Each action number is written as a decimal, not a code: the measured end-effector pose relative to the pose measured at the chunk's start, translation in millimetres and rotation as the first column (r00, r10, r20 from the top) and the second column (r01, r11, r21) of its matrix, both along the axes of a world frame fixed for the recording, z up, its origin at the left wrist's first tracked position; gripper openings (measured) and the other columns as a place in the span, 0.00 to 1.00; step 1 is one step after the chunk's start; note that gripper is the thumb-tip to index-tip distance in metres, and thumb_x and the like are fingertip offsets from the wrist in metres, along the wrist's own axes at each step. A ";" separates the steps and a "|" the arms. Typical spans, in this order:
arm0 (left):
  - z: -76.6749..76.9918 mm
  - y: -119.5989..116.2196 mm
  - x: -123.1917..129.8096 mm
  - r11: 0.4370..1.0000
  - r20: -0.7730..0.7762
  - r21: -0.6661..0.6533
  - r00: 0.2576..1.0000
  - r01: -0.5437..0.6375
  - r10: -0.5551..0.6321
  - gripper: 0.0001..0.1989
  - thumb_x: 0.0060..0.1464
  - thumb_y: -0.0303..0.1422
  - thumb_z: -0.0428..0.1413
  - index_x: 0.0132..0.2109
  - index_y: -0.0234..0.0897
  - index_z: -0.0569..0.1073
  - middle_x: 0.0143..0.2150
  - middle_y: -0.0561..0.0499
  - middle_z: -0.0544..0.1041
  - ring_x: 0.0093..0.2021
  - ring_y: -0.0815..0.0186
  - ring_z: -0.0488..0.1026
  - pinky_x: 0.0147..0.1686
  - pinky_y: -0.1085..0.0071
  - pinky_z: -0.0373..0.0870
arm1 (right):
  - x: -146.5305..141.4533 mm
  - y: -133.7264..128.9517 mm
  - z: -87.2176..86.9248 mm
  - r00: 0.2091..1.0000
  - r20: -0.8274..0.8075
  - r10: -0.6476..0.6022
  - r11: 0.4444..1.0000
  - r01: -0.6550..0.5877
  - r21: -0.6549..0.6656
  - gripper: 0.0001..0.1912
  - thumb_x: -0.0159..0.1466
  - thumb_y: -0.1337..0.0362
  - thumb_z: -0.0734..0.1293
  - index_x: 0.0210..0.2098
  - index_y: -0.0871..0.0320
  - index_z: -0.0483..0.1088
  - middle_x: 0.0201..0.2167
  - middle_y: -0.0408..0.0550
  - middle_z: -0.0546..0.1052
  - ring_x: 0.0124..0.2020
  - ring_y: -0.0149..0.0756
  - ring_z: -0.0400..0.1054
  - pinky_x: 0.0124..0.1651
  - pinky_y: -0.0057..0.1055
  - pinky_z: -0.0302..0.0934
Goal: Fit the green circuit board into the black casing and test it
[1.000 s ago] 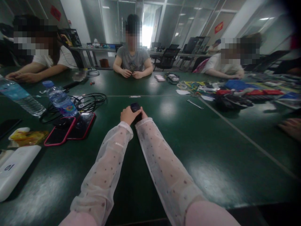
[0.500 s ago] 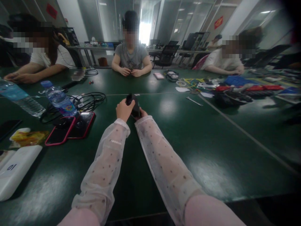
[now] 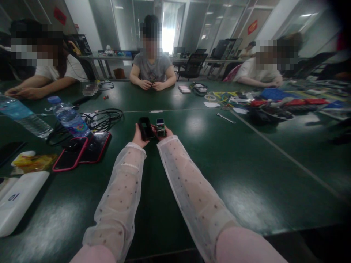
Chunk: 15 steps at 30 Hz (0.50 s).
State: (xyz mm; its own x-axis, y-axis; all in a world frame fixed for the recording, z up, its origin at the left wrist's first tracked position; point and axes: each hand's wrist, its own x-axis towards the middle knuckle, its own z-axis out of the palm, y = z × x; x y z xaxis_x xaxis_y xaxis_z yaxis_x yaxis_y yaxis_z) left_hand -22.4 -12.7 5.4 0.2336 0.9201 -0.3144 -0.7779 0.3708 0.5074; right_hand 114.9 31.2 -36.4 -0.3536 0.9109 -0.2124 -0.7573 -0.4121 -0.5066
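Observation:
My left hand (image 3: 139,136) is closed around a black plastic cover (image 3: 146,128), hollow-looking and tilted toward me. Just right of it, my right hand (image 3: 167,133) grips a small electronic device (image 3: 160,127) with a little screen at its top and what looks like a green circuit board below. Cover and device are side by side above the green table (image 3: 170,175). Some fingers are hidden behind the two parts.
On the left are two phones with red edges (image 3: 70,155), plastic bottles (image 3: 68,117), black cables (image 3: 109,117) and a white power bank (image 3: 23,201). A wrench (image 3: 225,118) and a pile of tools and cables (image 3: 274,104) lie right. Three people sit across the table.
The black cover has come off the device and moved left with my left hand. The device's screen and board now show in my right hand.

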 end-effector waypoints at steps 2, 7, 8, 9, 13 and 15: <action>-7.5 0.0 -1.4 1.000 0.018 0.013 1.000 0.001 -0.001 0.32 0.60 0.54 0.37 0.48 0.30 0.71 0.30 0.45 0.76 0.29 0.66 0.74 0.31 0.71 0.72 | 0.9 -0.5 1.4 1.000 0.013 -0.013 1.000 0.013 -0.024 0.26 0.70 0.55 0.46 0.50 0.67 0.65 0.37 0.57 0.78 0.35 0.38 0.75 0.37 0.34 0.72; -12.4 -2.1 -7.9 0.999 0.048 0.043 0.999 0.008 -0.010 0.30 0.61 0.51 0.39 0.50 0.30 0.70 0.30 0.47 0.75 0.29 0.67 0.73 0.29 0.72 0.71 | 0.1 -5.7 5.7 0.994 0.084 -0.073 0.996 0.077 -0.044 0.20 0.69 0.58 0.51 0.50 0.64 0.65 0.31 0.53 0.78 0.35 0.39 0.75 0.41 0.37 0.72; -12.4 -2.4 -8.0 0.999 0.053 0.044 0.999 0.005 -0.007 0.30 0.61 0.51 0.39 0.50 0.30 0.70 0.30 0.47 0.75 0.29 0.67 0.73 0.30 0.72 0.71 | -0.7 -6.8 6.5 0.992 0.100 -0.082 0.996 0.086 -0.035 0.20 0.69 0.58 0.52 0.50 0.63 0.65 0.31 0.52 0.78 0.34 0.39 0.75 0.41 0.37 0.72; -12.2 -2.4 -7.4 0.999 0.049 0.041 0.999 0.003 -0.005 0.30 0.61 0.51 0.38 0.50 0.30 0.70 0.30 0.46 0.75 0.29 0.67 0.73 0.30 0.72 0.71 | -1.7 -7.4 7.1 0.990 0.112 -0.090 0.995 0.093 -0.024 0.19 0.69 0.59 0.52 0.49 0.63 0.66 0.30 0.52 0.78 0.34 0.39 0.75 0.41 0.37 0.72; -10.6 -0.9 -1.1 1.000 -0.016 0.022 1.000 0.006 -0.006 0.34 0.61 0.53 0.34 0.50 0.27 0.70 0.30 0.44 0.76 0.30 0.65 0.74 0.31 0.71 0.72 | -4.2 -6.5 9.5 0.981 0.137 -0.137 0.990 0.138 0.002 0.19 0.69 0.59 0.52 0.46 0.63 0.68 0.28 0.49 0.78 0.30 0.37 0.74 0.40 0.37 0.72; -10.1 0.1 1.5 1.000 -0.051 0.015 0.999 0.006 -0.005 0.37 0.60 0.54 0.32 0.50 0.27 0.70 0.31 0.43 0.77 0.30 0.64 0.75 0.31 0.69 0.71 | -3.0 -4.8 12.3 0.965 0.185 -0.186 0.982 0.188 0.005 0.18 0.68 0.59 0.53 0.46 0.63 0.68 0.26 0.48 0.77 0.28 0.36 0.74 0.39 0.37 0.72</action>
